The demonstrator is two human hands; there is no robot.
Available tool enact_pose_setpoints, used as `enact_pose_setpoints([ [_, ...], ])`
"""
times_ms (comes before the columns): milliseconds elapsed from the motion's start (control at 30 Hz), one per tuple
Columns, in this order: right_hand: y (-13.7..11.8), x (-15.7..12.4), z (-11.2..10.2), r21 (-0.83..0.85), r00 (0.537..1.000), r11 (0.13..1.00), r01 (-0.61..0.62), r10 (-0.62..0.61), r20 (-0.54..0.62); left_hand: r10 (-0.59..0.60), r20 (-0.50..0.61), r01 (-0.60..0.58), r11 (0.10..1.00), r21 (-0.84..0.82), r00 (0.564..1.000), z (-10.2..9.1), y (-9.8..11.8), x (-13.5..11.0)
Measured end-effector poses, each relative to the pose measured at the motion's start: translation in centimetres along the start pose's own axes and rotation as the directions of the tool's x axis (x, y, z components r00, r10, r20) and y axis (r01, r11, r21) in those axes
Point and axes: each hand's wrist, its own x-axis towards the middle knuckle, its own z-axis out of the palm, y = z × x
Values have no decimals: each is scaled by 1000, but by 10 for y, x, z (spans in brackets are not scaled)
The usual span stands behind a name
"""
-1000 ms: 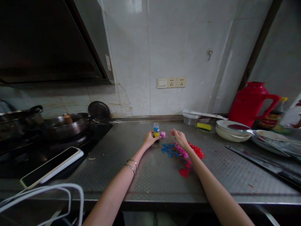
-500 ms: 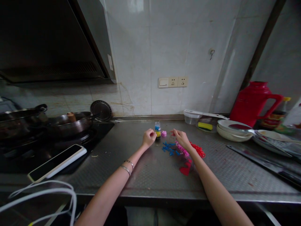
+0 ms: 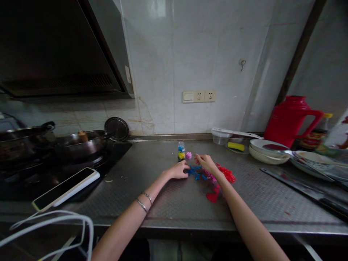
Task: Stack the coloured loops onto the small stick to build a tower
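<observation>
Steel counter (image 3: 163,203): left hand (image 3: 178,171) narrowly curled, fingertips at blue plastic pieces (image 3: 196,173). Right hand (image 3: 207,163) narrowly curled, above pink pieces (image 3: 210,175), red pieces (image 3: 227,174) just right. Holding anything: cannot tell. Farther: small bottle (image 3: 181,151), pink ball (image 3: 188,155).

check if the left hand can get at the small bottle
Probably yes: the left hand lies just in front of the small bottle, with nothing standing between them.

Red thermos jug (image 3: 289,121) beside stacked white plates (image 3: 268,152); frying pan (image 3: 80,144) on the black hob (image 3: 118,152).
</observation>
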Motion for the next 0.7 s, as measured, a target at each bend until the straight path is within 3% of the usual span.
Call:
enact_pose_setpoints([
  [167,-4,-2,1,-2,1000,1000,8,-7,10,0,-36,0,1000,-5,999,4,-3,1],
  [700,-8,-4,1,-9,999,1000,27,-27,32,-62,1,62,992,110,998,10,0,4],
])
